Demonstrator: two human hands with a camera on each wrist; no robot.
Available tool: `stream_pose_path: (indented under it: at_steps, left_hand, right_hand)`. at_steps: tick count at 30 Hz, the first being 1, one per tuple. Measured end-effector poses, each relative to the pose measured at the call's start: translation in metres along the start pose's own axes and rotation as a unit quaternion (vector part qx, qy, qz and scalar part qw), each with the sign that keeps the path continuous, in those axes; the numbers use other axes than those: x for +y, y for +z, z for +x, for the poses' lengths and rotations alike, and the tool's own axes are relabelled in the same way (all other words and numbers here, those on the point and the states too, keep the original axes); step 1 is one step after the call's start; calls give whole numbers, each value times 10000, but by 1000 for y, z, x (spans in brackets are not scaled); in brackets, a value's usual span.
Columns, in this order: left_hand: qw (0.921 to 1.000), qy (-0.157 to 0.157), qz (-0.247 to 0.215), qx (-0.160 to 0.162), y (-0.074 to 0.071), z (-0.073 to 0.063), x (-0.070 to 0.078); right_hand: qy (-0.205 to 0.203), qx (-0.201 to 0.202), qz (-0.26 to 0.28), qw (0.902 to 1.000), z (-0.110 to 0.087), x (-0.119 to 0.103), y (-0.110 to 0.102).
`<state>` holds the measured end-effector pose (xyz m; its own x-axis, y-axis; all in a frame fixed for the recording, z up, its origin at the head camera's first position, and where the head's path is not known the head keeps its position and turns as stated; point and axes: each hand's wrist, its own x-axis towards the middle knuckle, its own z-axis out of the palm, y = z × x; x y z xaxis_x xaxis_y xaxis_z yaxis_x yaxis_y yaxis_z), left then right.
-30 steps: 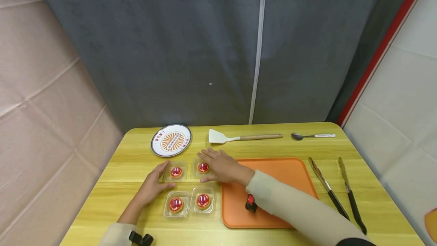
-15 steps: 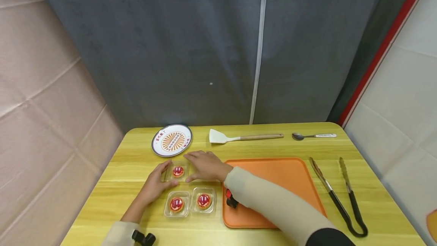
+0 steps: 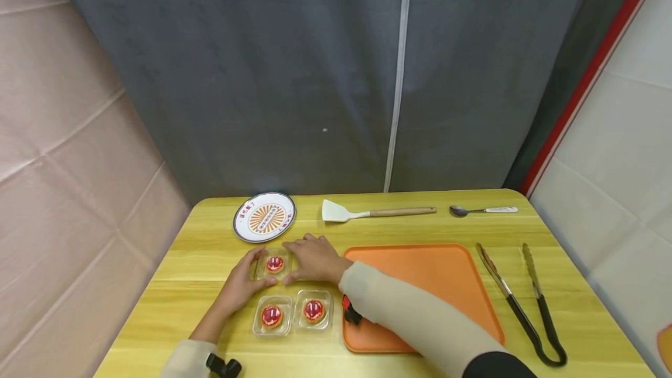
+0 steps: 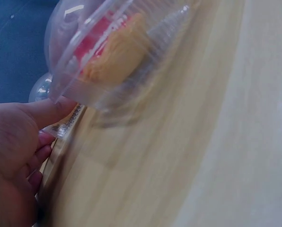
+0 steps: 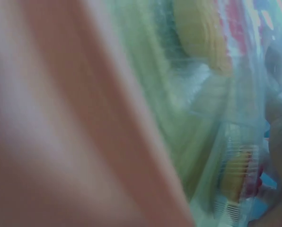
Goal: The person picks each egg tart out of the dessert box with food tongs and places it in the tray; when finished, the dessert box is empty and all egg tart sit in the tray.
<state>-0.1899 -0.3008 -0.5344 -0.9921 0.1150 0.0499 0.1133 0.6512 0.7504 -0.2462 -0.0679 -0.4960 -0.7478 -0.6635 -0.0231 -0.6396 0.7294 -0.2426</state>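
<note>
Between my two hands stands the rear clear plastic tart box [image 3: 274, 265], a red-topped tart inside. My left hand [image 3: 238, 284] grips its left side, thumb at the near edge and fingers along the far left. My right hand [image 3: 315, 258] holds the box from the right, fingers and thumb bent round that side. Whatever lies under the right palm is hidden. Two more tart boxes sit in front, a front left box [image 3: 272, 315] and a front right box [image 3: 313, 310]. In the left wrist view a tart box [image 4: 117, 52] looms close and blurred, near my left thumb.
An orange tray [image 3: 420, 279] lies under my right forearm. Behind the boxes is a patterned plate [image 3: 264, 217], with a white spatula [image 3: 378, 212] and a spoon [image 3: 483, 210] along the back edge. Open tongs [image 3: 530, 308] lie to the tray's right.
My right hand has moved left, from the rear right box to the rear left one; the rear right box is no longer visible. My left hand has barely shifted.
</note>
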Motion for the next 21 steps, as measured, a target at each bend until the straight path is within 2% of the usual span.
stream_pose_path:
  at_steps: [13, 21]
  left_hand:
    - [9987, 254, 332, 306, 6, 0, -4]
    - [9981, 272, 355, 417, 7, -1, -4]
  right_hand:
    - [185, 249, 135, 9994, 1, -1, 5]
    - [201, 285, 141, 9993, 0, -2, 3]
